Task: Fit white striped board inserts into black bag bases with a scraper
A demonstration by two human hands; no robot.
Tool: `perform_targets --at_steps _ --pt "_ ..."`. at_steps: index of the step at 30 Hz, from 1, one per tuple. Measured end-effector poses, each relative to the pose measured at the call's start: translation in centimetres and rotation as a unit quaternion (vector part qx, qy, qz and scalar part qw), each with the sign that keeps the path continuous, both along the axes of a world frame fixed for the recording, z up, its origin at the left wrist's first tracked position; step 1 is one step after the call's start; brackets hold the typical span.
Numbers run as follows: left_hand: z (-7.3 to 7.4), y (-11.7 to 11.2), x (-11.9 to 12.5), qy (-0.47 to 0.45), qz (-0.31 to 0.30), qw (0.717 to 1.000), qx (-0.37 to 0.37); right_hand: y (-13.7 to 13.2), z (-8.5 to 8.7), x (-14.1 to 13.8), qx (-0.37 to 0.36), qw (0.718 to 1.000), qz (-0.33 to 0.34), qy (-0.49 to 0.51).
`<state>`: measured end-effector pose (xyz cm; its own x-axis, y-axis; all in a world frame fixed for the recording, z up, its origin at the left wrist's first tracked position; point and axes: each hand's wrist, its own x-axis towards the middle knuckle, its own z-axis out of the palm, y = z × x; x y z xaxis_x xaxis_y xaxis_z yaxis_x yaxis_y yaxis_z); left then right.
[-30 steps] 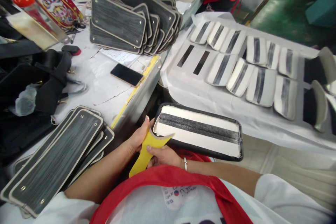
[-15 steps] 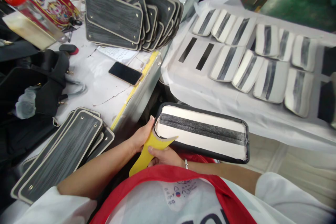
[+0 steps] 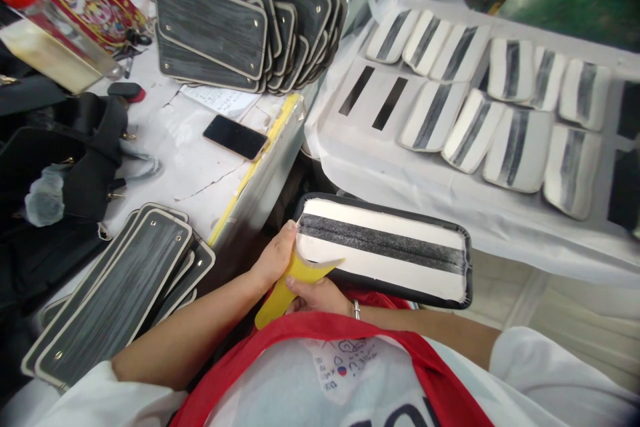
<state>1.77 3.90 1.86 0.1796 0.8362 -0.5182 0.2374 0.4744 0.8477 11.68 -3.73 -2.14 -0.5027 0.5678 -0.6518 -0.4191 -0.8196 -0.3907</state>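
A long panel (image 3: 380, 271) with a black padded rim, white face and dark grey centre strip lies before me, tilted slightly down to the right. My left hand (image 3: 276, 255) grips its left end, thumb on the edge. A flat, curved yellow tool with a pointed tip (image 3: 285, 295) lies across the panel's lower left corner. My right hand (image 3: 323, 295) is closed on this yellow tool, thumb on top, just below the panel. The fingers under the tool are mostly hidden.
Dark panels with pale edges are stacked at the back (image 3: 210, 20) and lower left (image 3: 120, 287). A phone (image 3: 235, 137) lies near the yellow-taped table edge. Several white striped panels (image 3: 520, 147) rest on the covered table at right. Black bags (image 3: 75, 153) sit at left.
My left thumb has shifted slightly up and over the panel's left edge. The yellow tool and my right hand have moved a little to the right.
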Motion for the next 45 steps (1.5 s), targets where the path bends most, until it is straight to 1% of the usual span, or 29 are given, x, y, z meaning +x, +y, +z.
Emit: perform_targets --at_steps 2,3,5,7,9,11,13,15,17,21,24,26,27,28,29,30,31,32,33,36,38,40,42,44,45 --pt "0.1 0.0 0.2 0.047 -0.025 0.995 0.080 0.0 0.4 0.2 -0.011 1.000 0.005 -0.012" --pt "0.2 0.0 0.3 0.073 -0.033 0.992 0.100 0.1 0.8 0.2 -0.018 1.000 0.009 -0.021" --pt "0.4 0.0 0.4 0.131 -0.052 0.983 0.118 0.2 1.7 0.3 -0.033 0.998 0.015 -0.045" --pt "0.6 0.0 0.3 0.202 -0.076 0.964 0.156 0.4 2.8 0.3 -0.055 0.996 0.022 -0.064" --pt "0.8 0.0 0.2 0.264 -0.096 0.936 0.213 0.5 3.8 0.3 -0.074 0.994 0.030 -0.078" --pt "0.9 -0.1 0.3 0.305 -0.098 0.911 0.260 0.5 4.6 0.3 -0.087 0.992 0.037 -0.089" --pt "0.9 -0.2 0.6 0.322 -0.096 0.897 0.286 0.3 4.9 0.5 -0.095 0.990 0.038 -0.098" --pt "0.8 -0.2 1.1 0.316 -0.100 0.897 0.293 0.0 5.0 0.9 -0.098 0.990 0.033 -0.098" --pt "0.7 -0.2 1.7 0.301 -0.097 0.904 0.287 -0.3 5.1 1.2 -0.096 0.991 0.026 -0.095" --pt "0.8 -0.2 3.0 0.277 -0.056 0.915 0.288 -0.5 5.4 1.6 -0.092 0.989 0.001 -0.118" --pt "1.1 -0.3 3.1 0.236 -0.032 0.925 0.298 -0.7 6.2 1.7 -0.087 0.986 -0.004 -0.142" --pt "1.1 -0.3 2.3 0.158 -0.014 0.948 0.277 -1.0 6.8 2.0 -0.065 0.987 -0.004 -0.146" --pt "0.9 -0.3 1.6 0.101 0.005 0.965 0.243 -1.2 7.1 2.3 -0.053 0.987 -0.006 -0.151" --pt "0.7 -0.4 0.8 0.034 0.030 0.981 0.191 -1.3 7.4 2.6 -0.045 0.986 -0.010 -0.160" --pt "0.4 -0.5 -0.1 -0.038 0.055 0.990 0.126 -1.4 7.7 2.9 -0.038 0.984 -0.016 -0.172" --pt "0.1 -0.6 -1.0 -0.109 0.074 0.989 0.061 -1.5 7.8 3.1 -0.035 0.982 -0.020 -0.184" --pt "-0.3 -0.9 -1.8 -0.171 0.085 0.982 0.008 -1.6 8.0 3.3 -0.034 0.980 -0.022 -0.196" --pt "-0.8 -1.1 -2.5 -0.220 0.088 0.971 -0.024 -1.7 8.0 3.4 -0.034 0.978 -0.019 -0.205" --pt "-1.2 -1.4 -3.0 -0.256 0.085 0.962 -0.036 -1.8 8.0 3.5 -0.030 0.978 -0.013 -0.208" --pt "-2.0 -2.1 -3.4 -0.310 0.087 0.946 -0.028 -2.0 7.7 3.6 0.009 0.974 0.005 -0.225" --pt "-2.1 -2.2 -3.1 -0.333 0.097 0.937 -0.038 -2.2 7.6 3.8 0.065 0.967 -0.003 -0.247" --pt "-2.0 -2.2 -2.8 -0.350 0.106 0.929 -0.062 -2.0 7.9 4.3 0.140 0.950 -0.039 -0.277" --pt "-1.9 -2.0 -2.7 -0.357 0.105 0.925 -0.076 -1.3 8.4 5.0 0.202 0.923 -0.077 -0.317" --pt "-1.9 -1.7 -2.7 -0.353 0.086 0.929 -0.066 -0.1 9.2 5.7 0.236 0.903 -0.115 -0.339" --pt "-1.9 -1.6 -2.8 -0.343 0.070 0.935 -0.051 0.7 9.5 5.9 0.245 0.901 -0.127 -0.335"
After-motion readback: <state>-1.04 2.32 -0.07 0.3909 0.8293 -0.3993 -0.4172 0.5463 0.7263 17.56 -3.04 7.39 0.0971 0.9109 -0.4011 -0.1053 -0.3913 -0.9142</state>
